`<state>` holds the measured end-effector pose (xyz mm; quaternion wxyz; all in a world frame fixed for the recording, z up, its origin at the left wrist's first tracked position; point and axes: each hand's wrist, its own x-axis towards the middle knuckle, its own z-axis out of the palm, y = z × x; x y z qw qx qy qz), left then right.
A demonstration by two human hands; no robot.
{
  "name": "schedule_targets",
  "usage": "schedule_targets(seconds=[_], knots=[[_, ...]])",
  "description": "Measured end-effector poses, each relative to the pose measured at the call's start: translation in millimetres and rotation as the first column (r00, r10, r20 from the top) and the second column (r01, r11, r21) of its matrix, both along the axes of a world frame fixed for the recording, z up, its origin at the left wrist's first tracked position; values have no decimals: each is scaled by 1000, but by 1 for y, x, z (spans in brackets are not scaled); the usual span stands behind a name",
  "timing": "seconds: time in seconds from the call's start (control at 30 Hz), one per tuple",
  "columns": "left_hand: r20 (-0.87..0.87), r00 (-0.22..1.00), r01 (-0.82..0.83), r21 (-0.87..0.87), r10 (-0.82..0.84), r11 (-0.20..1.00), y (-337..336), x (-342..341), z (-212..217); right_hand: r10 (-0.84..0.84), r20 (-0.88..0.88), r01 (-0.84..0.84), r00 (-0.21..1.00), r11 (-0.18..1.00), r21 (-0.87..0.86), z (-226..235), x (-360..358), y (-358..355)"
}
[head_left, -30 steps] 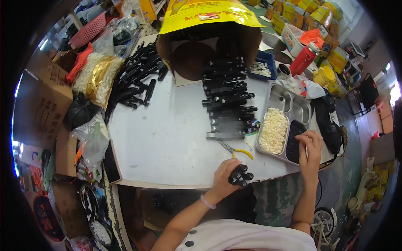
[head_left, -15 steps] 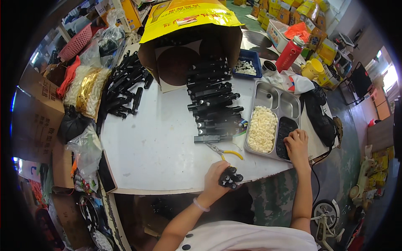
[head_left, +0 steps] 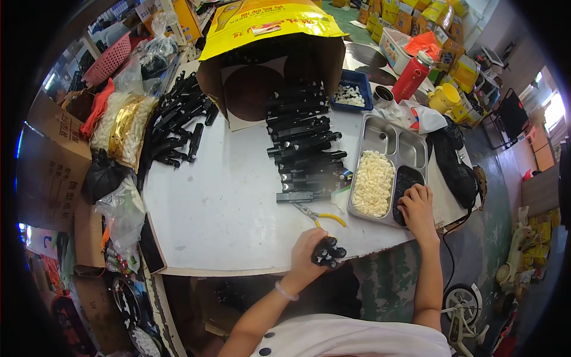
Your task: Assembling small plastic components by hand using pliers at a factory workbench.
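Observation:
My left hand, at the table's front edge, is closed round a bundle of short black tubular parts with their round ends facing right. My right hand reaches down into the compartment of small black pieces in a steel divided tray. Its fingers are bent together, and whatever lies between the fingertips is hidden. Small cream-white pieces fill the compartment beside it. Yellow-handled pliers lie just beyond my left hand. Further off, long black plastic parts lie in a stacked row.
An open cardboard box with a yellow flap stands at the back. A loose pile of black parts lies at left. Behind the tray are a blue bin of white pieces, a red bottle and a yellow cup.
My right hand has shifted slightly left and nearer within the black pieces, its fingers curling further in. My left hand and its bundle stay nearly still.

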<state>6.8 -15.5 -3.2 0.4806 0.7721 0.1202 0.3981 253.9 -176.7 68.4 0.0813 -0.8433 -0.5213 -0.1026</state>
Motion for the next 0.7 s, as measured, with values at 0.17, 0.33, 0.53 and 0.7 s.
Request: schedule_targets(seconds=[0.17,0.33,0.53,0.7], knots=[[11,1000,-11,7,11,1000,1,-2,2,-23,12,23,1000,1000,-3,0,-3,3],[-10,1000,3,8,-3,1000,1,0,5,-123,78,115,989,989,92,-2,-7,2],[-7,1000,-20,40,21,999,1,0,1,156,-263,-39,952,915,402,42,-62,31],[19,999,-32,55,31,998,0,0,1,540,-85,-500,837,820,279,61,-113,49]])
